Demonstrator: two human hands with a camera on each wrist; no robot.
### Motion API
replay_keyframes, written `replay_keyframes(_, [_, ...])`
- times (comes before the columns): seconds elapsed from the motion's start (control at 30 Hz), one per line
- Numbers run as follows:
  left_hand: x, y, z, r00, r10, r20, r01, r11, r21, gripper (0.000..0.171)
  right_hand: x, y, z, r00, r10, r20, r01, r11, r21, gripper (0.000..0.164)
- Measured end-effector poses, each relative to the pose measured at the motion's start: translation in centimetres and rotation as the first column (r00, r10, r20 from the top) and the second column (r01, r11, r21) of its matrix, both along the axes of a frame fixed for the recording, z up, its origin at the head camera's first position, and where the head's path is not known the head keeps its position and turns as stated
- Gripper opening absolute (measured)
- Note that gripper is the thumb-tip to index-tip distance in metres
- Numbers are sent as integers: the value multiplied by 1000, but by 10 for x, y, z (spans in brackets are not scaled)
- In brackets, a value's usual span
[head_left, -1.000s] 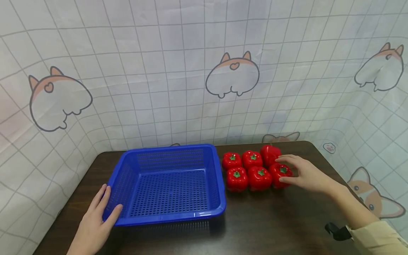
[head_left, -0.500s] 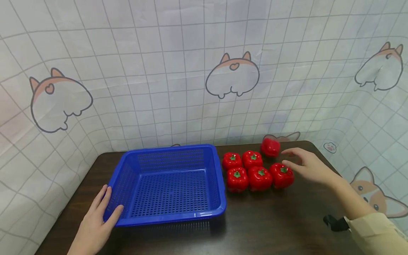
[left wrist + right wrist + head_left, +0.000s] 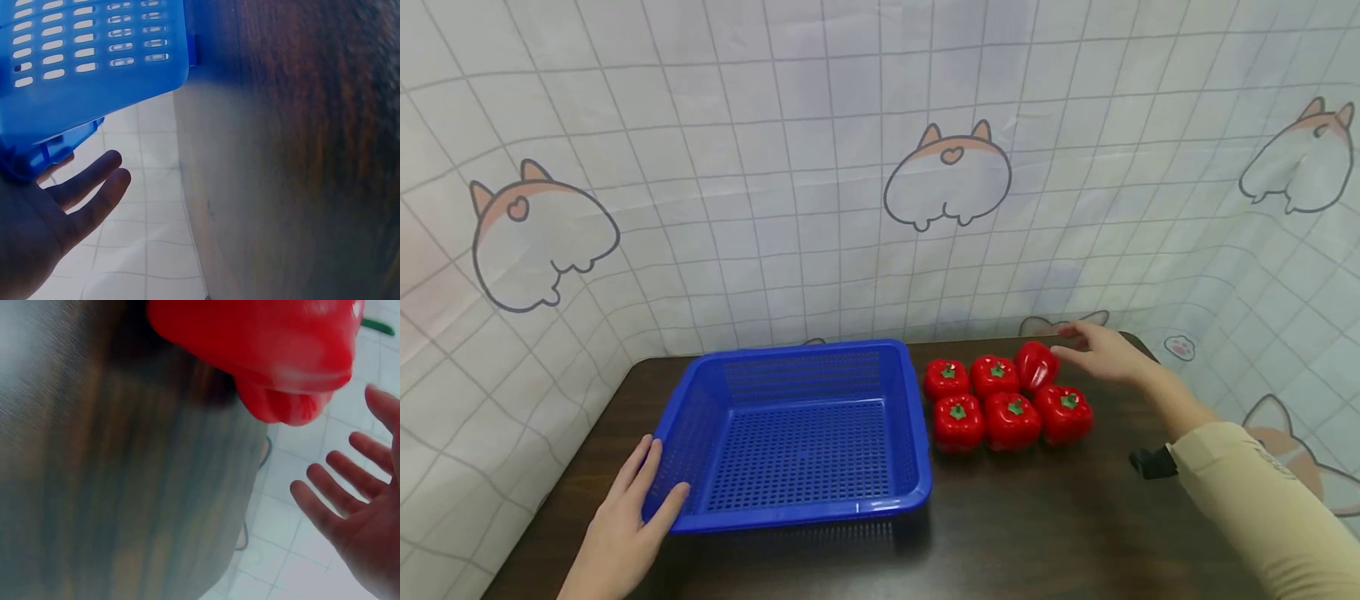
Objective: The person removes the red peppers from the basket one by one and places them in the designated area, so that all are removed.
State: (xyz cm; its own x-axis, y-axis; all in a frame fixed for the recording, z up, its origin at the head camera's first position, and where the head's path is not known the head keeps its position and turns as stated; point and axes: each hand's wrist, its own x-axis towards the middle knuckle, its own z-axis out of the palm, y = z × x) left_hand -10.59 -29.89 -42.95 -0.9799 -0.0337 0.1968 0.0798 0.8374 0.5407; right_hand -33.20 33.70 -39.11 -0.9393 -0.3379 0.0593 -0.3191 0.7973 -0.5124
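Observation:
At the left rim of the blue plastic basket (image 3: 808, 454) rests my left hand (image 3: 621, 521), its fingers extended along the outside and its thumb over the edge. In the left wrist view the fingers (image 3: 103, 194) spread loosely below the rim. My right hand (image 3: 1101, 354) is at the back right of the table with fingers extended, holding nothing. Its fingertips come right up to a red bell pepper (image 3: 1036, 367) lying tipped, no stem showing in the head view. An upright red bell pepper (image 3: 1063, 415) sits just in front. In the right wrist view the open palm faces a bell pepper (image 3: 269, 344).
More upright red bell peppers stand between basket and tipped one, including a rear pepper (image 3: 946, 380) and a front pepper (image 3: 958, 423) close to the basket's right side. The dark wooden table (image 3: 1030, 525) ends at a white grid-patterned cloth (image 3: 820, 250) behind.
My right hand has moved back from the front right pepper to the rear one. That rear pepper rolled backward, then came forward again, turned differently. The left hand and basket stay put.

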Motion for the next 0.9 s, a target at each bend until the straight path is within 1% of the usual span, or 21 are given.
replay_keyframes(0.13, [1, -1, 1, 1000, 3, 24, -3, 1000, -1, 79, -17, -4, 4, 994, 48, 99, -54, 997, 62, 63])
replay_keyframes(0.23, [0, -2, 1, 1000, -1, 18, 1, 1000, 2, 79, -27, -7, 6, 977, 65, 201, -84, 992, 90, 67])
replay_keyframes(0.37, [0, -2, 0, 1000, 3, 11, -3, 1000, 3, 78, -38, -13, 9, 933, 65, 354, -101, 991, 85, 71])
replay_keyframes(0.47, [0, -2, -1, 1000, 6, 5, -6, 1000, 1, 78, -44, -20, 13, 900, 61, 432, -105, 991, 80, 71])
replay_keyframes(0.7, [0, -1, -3, 1000, 10, -21, -10, 1000, 11, 77, -51, -35, 20, 836, 11, 549, -88, 990, 114, 73])
replay_keyframes(0.8, [-1, -1, -4, 1000, 10, -27, -9, 1000, 15, 77, -54, -40, 20, 813, 5, 582, -78, 992, 101, 73])
replay_keyframes(0.9, [-1, -1, -4, 999, 9, -36, -8, 1000, 16, 77, -58, -42, 19, 790, 15, 613, -66, 996, 61, 73])
